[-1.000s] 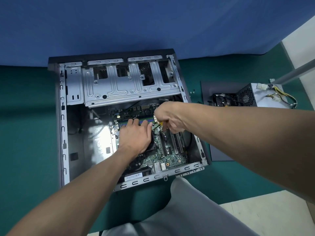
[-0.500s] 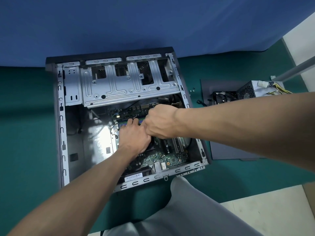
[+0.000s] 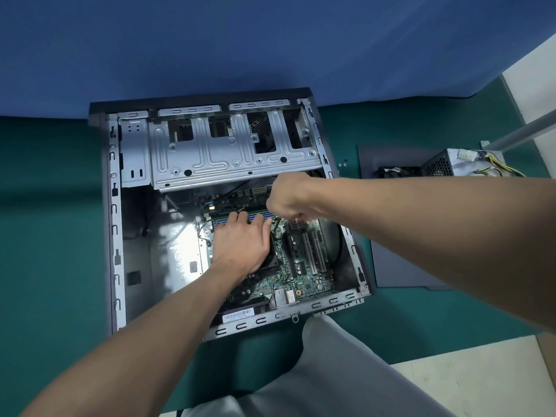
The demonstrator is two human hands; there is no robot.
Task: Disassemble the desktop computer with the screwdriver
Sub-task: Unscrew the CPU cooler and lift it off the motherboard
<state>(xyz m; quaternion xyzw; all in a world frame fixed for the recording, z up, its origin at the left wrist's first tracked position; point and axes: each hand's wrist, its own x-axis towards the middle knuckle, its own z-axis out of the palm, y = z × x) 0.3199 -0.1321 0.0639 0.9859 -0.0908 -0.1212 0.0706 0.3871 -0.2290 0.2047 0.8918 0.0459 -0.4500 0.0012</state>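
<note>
A grey trouser leg [image 3: 331,371] fills the near edge, with both bare forearms reaching out over it. Beyond it, the open computer case [image 3: 115,236] lies on its side on the green mat [image 3: 45,236], with the motherboard [image 3: 301,275] in its right half. The left hand [image 3: 240,245] lies flat on the board, fingers straight, their tips at the blue memory sticks [image 3: 257,217]. Just beside it, the right hand [image 3: 288,197] is curled into a fist round the screwdriver [image 3: 275,224] – only a yellow-green sliver shows beneath the knuckles, angled down towards the board near the left index fingertip. Further back, the bare metal drive cage [image 3: 225,155] spans the case. To the right, two small screws [image 3: 343,162] lie on the mat beside a dark side panel [image 3: 391,221], which carries a power supply [image 3: 451,164] – its wires trailing. A blue cloth [image 3: 270,40] hangs behind.
</note>
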